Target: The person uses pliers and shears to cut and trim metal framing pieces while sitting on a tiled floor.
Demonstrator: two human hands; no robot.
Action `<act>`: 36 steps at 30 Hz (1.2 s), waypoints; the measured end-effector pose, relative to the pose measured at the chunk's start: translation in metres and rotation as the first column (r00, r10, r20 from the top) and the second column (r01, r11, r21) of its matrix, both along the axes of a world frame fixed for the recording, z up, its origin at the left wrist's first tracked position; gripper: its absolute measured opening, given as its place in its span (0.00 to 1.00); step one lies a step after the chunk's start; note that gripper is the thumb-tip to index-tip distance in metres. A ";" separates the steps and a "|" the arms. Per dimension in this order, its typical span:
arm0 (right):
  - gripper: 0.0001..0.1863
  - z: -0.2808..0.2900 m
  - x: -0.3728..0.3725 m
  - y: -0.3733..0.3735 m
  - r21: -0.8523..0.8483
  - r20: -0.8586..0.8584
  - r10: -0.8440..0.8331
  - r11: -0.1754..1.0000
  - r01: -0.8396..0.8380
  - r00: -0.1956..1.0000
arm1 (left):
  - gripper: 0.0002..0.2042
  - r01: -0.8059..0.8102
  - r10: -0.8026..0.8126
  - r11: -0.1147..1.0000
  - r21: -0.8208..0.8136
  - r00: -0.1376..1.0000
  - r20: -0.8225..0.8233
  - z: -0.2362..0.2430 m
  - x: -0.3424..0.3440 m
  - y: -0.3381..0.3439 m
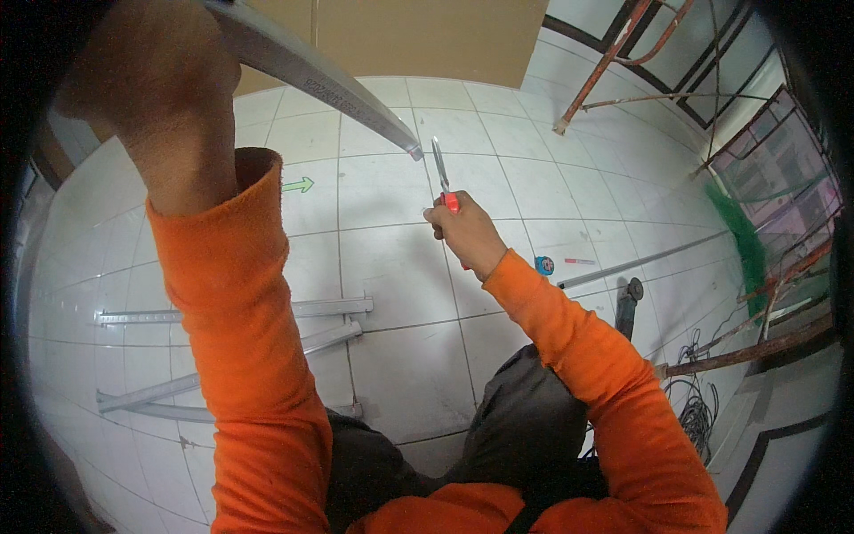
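Observation:
Raised at the upper left, my left hand (165, 84) is closed around a long grey metal channel (311, 76), its fingers partly lost in the dark rim. The channel slants down to the right, and its free end hangs over the white tiles. In front of me, my right hand (469, 233) grips red-handled snips (440, 169). Their metal jaws point up and lie just right of the channel's end, seemingly apart from it. Orange sleeves cover both my forearms.
Several metal channels (329, 308) lie on the tiled floor at left, near a green arrow (299, 185). Right of my hand are a blue tape measure (544, 265), a red-and-white marker (580, 262) and a long bar (645, 259). Rusty scaffolding (605, 67) and cables (698, 409) stand farther right.

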State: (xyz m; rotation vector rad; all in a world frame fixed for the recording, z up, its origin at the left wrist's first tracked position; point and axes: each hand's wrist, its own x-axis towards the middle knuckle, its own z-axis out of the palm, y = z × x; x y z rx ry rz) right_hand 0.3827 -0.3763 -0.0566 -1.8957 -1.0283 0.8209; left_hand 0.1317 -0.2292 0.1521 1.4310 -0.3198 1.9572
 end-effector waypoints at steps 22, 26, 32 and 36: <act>0.27 0.014 -0.002 0.015 0.049 0.392 -0.165 0.986 0.158 0.905 | 0.28 -0.030 0.031 0.999 -0.044 0.999 0.034 -0.022 0.011 -0.011; 0.27 0.015 -0.002 0.015 0.049 0.413 -0.148 0.989 0.140 0.898 | 0.29 -0.035 0.037 0.998 -0.054 0.999 0.036 -0.023 0.013 -0.010; 0.31 0.016 -0.001 0.013 0.059 0.317 -0.137 0.990 0.125 0.939 | 0.30 -0.040 0.043 0.997 -0.062 0.998 0.049 -0.022 0.019 -0.010; 0.31 0.015 0.001 0.015 0.040 0.350 -0.150 0.989 0.145 0.924 | 0.31 -0.035 0.039 0.997 -0.069 0.998 0.059 -0.025 0.023 -0.011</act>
